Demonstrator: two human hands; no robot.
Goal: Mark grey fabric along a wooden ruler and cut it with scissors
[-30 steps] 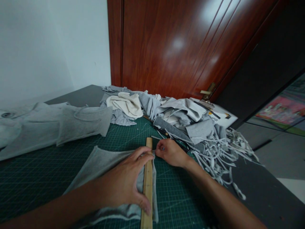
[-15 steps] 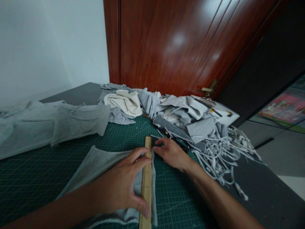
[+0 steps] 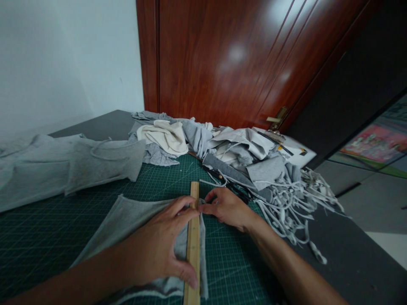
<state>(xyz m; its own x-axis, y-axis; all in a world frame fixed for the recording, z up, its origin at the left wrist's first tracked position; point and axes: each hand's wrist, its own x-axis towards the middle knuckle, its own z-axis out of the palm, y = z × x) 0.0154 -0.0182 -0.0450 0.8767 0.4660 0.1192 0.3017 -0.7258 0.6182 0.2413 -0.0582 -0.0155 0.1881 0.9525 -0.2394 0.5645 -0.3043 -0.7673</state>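
Note:
A wooden ruler [image 3: 192,241] lies lengthwise over the right edge of a grey cloth piece [image 3: 136,214] on the green cutting mat [image 3: 235,258]. With fingers spread, my left hand [image 3: 162,243] presses on the ruler, fingertips near its far end and thumb lower down. A narrow strip of the cloth shows to the right of the ruler. My right hand [image 3: 227,207] is closed at that strip's far corner, thumb and index fingertips beside the ruler's edge. What lies between those fingertips is too small to make out fully.
Stacked grey cloth pieces [image 3: 104,163] lie at the left. Behind the ruler are a cream cloth [image 3: 163,136], heaped grey fabric [image 3: 267,169] and black scissors [image 3: 233,186]. Thin fabric strips [image 3: 286,212] tangle at the right. A wooden door [image 3: 216,63] stands behind.
My right hand's fingertips have moved slightly left and closed at the cloth's far corner. The whole view has shifted a little; my left hand keeps its place on the ruler.

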